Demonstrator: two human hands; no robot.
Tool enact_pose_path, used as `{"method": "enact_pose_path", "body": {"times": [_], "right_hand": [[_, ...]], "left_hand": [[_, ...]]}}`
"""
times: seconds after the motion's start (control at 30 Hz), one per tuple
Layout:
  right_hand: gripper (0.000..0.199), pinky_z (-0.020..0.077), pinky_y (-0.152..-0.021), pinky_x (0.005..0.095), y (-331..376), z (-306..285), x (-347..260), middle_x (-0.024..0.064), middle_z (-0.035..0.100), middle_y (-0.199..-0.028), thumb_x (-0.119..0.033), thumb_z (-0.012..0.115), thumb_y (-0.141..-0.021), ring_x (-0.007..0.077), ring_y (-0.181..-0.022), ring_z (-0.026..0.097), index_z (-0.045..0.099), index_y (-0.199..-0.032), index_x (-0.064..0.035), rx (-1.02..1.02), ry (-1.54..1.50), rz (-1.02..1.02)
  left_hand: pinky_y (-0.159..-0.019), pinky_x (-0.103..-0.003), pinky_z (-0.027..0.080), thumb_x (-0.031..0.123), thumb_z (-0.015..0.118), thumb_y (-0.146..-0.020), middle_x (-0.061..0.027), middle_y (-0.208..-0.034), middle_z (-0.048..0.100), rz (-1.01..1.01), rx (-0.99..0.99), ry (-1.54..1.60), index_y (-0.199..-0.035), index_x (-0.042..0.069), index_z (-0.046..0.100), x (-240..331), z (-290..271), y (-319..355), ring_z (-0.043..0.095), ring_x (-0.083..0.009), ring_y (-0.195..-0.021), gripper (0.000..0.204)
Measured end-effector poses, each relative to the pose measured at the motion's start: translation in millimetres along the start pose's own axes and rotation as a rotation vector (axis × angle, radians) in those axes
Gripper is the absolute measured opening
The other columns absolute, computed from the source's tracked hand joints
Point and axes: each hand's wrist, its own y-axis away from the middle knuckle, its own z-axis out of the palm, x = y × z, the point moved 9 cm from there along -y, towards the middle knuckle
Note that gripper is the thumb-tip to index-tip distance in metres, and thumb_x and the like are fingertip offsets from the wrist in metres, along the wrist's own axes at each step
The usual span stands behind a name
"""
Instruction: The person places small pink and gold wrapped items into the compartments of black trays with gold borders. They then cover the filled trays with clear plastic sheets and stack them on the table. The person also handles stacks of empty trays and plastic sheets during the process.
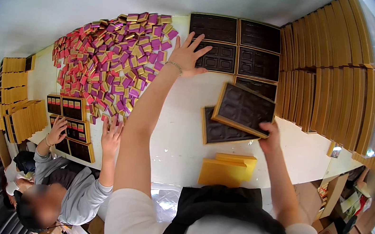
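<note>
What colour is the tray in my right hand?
Dark brown inside with a gold rim: the tray, clearest in the head view.

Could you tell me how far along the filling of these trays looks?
Early on. Done: dark trays lie in rows at the far edge, all empty. In hand: the right hand holds another tray by its corner; the left hand lies spread beside the wrapped pieces. Left: that whole heap, plus the stacked gold boxes.
</note>
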Motion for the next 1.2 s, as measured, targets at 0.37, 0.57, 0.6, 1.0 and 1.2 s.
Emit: {"method": "enact_pose_path", "body": {"times": [0.37,0.57,0.6,1.0,1.2], "right_hand": [[0.044,0.0480,-0.086,0.0312,-54.8,52.7,28.4,0.0066,0.062,-0.104,0.006,0.059,-0.072,0.0174,-0.094,0.059,0.053,-0.115,-0.0017,-0.011,-0.091,-0.225],[0.041,0.0529,-0.082,0.0363,-18.3,14.8,0.1,0.0085,0.065,-0.101,0.006,0.054,-0.072,0.0209,-0.090,0.063,0.055,-0.112,-0.0008,-0.106,-0.112,-0.065],[0.041,0.0533,-0.081,0.0366,-5.4,12.2,2.9,0.0093,0.065,-0.101,0.006,0.054,-0.071,0.0211,-0.090,0.063,0.056,-0.111,-0.0001,-0.115,-0.038,0.019],[0.063,0.0454,-0.086,0.0342,26.4,-0.3,101.5,0.0152,0.047,-0.127,-0.026,0.070,-0.082,0.0221,-0.109,0.051,0.040,-0.132,-0.0009,0.021,0.771,-0.105],[0.083,0.0359,-0.101,0.0487,157.9,-23.5,41.4,0.0209,0.033,-0.142,-0.024,0.076,-0.070,0.0405,-0.129,0.034,0.035,-0.140,-0.0058,-0.456,1.795,-0.632]], "left_hand": [[-0.113,-0.043,0.021,0.038,0.059,-0.088,-0.0157,-0.151,0.026,-0.311,0.331,1.213,-0.145,0.007,0.028,-105.7,48.7,47.8,0.018,-0.0344,-0.141,0.072],[-0.104,-0.071,0.016,0.044,0.074,-0.071,-0.0066,-0.155,0.017,0.009,0.059,0.192,-0.144,0.026,0.034,105.8,5.8,120.2,0.012,-0.0346,-0.143,0.085],[-0.104,-0.070,0.016,0.042,0.072,-0.073,-0.0055,-0.156,0.016,0.004,0.067,0.095,-0.144,0.029,0.034,102.2,17.2,121.5,0.012,-0.0343,-0.143,0.081],[-0.107,-0.058,0.023,0.035,0.059,-0.087,-0.0173,-0.150,0.027,-0.182,0.580,0.477,-0.143,0.009,0.034,34.4,-21.7,150.0,0.020,-0.0448,-0.138,0.066],[-0.109,-0.059,0.020,0.043,0.069,-0.077,-0.0164,-0.154,0.018,0.112,0.015,0.376,-0.144,0.016,0.033,166.5,43.5,265.8,0.015,-0.0364,-0.142,0.080]]}}
